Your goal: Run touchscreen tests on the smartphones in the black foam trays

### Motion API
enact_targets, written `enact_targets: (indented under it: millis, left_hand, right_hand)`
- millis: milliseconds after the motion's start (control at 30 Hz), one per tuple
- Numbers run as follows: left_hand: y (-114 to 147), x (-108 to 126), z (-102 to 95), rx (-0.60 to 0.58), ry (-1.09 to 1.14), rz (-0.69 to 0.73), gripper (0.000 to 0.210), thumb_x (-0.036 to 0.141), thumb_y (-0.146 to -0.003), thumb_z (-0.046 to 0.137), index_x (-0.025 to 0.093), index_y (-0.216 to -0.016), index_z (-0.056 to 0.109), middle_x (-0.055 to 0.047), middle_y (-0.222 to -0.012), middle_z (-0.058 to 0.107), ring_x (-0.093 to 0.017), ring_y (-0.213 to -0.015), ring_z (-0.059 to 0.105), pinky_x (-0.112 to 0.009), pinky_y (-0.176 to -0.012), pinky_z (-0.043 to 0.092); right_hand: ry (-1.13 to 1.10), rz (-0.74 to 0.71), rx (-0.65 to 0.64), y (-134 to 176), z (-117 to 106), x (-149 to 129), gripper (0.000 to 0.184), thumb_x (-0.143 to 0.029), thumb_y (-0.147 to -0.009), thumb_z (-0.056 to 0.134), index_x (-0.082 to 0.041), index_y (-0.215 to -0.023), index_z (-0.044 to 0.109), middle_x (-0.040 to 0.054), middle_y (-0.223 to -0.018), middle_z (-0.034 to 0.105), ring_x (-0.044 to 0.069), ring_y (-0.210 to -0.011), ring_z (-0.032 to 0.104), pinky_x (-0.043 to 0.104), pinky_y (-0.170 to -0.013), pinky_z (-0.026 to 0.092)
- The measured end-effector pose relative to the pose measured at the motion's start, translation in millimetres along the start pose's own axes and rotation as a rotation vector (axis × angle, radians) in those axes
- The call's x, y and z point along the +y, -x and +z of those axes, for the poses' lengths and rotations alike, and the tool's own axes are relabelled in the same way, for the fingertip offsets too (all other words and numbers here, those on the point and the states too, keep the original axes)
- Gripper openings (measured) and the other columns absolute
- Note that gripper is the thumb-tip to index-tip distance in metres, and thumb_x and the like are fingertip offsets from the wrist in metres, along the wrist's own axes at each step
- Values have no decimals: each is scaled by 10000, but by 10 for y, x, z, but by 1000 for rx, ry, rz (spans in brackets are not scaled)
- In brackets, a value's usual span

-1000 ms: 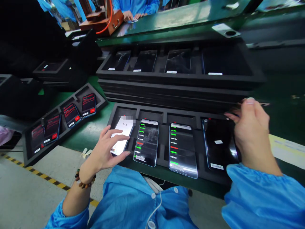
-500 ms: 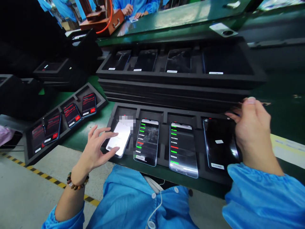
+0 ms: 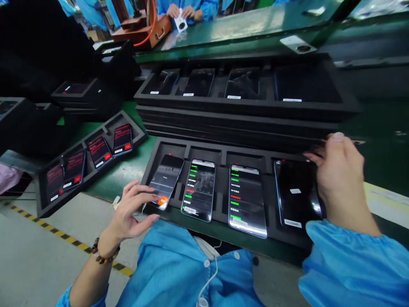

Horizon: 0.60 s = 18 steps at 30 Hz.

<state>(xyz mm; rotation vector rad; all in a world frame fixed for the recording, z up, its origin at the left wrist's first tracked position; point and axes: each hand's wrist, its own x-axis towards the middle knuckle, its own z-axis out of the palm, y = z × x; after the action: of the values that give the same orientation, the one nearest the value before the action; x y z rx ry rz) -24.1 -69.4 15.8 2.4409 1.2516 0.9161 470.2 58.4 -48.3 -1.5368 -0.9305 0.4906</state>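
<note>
My left hand (image 3: 136,209) is open, its fingers spread over the lower end of a smartphone (image 3: 166,179) with a dark screen and an orange button. That phone lies tilted in the leftmost slot of a black foam tray (image 3: 204,143). Two phones beside it, a middle-left phone (image 3: 198,189) and a middle-right phone (image 3: 247,200), show lists of green, white and red text. At the tray's right end, my right hand (image 3: 340,179) is closed by the upper right edge of a black-screened phone (image 3: 295,192). Whatever its fingertips pinch is hidden.
Behind the tray rises a stack of foam trays (image 3: 243,106) holding dark phones. An angled tray (image 3: 91,177) with red-text phones lies at left. Across the green bench, a co-worker's hands (image 3: 182,13) hold a white card. A wooden box (image 3: 143,36) stands nearby.
The leftmost phone's screen went from bright white to dark with an orange button. My left hand drew slightly back and down. The co-worker's hands lifted a white card upright. My right hand barely moved.
</note>
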Motion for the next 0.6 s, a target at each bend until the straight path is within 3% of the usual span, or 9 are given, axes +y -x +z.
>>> enact_targets:
  millis: [67,100,133,200,267,333,433,500,600]
  left_hand:
    - [94,-4,-34,149,-12,-167,58,271,-986,725,226,-983,761,-23,-877,826,-213,-840,752,-365,-941,526]
    - [137,0,-49,174,-11,-295,153,280,-1003,704,224,-865,740,-7,-767,783,-189,-726,712,-323,-801,523]
    - [173,8,-61,145,6,-432,261,313,-1021,685,224,-777,712,1,-689,740,-174,-647,669,-300,-697,495]
    - [213,35,-68,-39,109,-673,381,444,-1045,657,215,-749,724,-18,-696,746,-179,-643,672,-284,-641,482]
    - [211,69,-46,-189,292,-813,479,609,-1029,647,193,-832,781,-69,-816,800,-215,-766,725,-289,-718,534]
    - [186,104,4,-203,505,-900,592,740,-974,662,168,-903,796,-87,-819,779,-211,-763,699,-287,-716,545]
    - [162,168,136,-104,761,-1071,689,843,-803,791,162,-901,754,39,-596,531,-106,-508,407,-208,-479,352]
    - [175,221,254,30,833,-1184,714,858,-674,874,182,-813,690,117,-536,331,-65,-458,202,-183,-417,187]
    - [223,283,395,184,830,-1234,764,894,-617,875,231,-616,494,143,-510,198,-47,-440,121,-183,-393,142]
  right_hand:
    - [-6,4,-7,-10,-2,10,620,-820,-970,613,-221,-1109,695,75,-1077,701,223,-999,704,379,-843,577]
    - [-9,5,-9,-14,-1,12,606,-801,-984,609,-215,-1111,694,78,-1078,699,218,-999,700,370,-842,576]
    - [-9,3,-13,-18,-1,11,590,-782,-998,605,-208,-1105,694,79,-1074,696,215,-999,697,365,-844,576]
    - [0,-9,-18,-19,0,2,556,-743,-1025,593,-199,-1079,692,77,-1054,686,213,-1000,693,361,-850,579]
    - [7,-22,-27,-11,-4,-14,522,-698,-1054,571,-192,-1081,696,83,-1062,690,214,-1016,698,363,-860,581]
    - [4,-25,-34,5,-10,-31,489,-646,-1079,553,-184,-1119,708,99,-1094,709,214,-1029,708,366,-869,579]
    - [11,-20,-37,23,-14,-42,438,-564,-1111,531,-170,-1146,719,116,-1123,725,208,-1034,714,363,-888,575]
    - [17,-9,-33,19,0,-43,409,-514,-1127,515,-162,-1146,721,124,-1139,730,203,-1038,716,358,-899,574]
    - [43,0,-36,2,25,-88,387,-467,-1137,503,-150,-1169,723,136,-1164,744,204,-1051,722,360,-910,576]
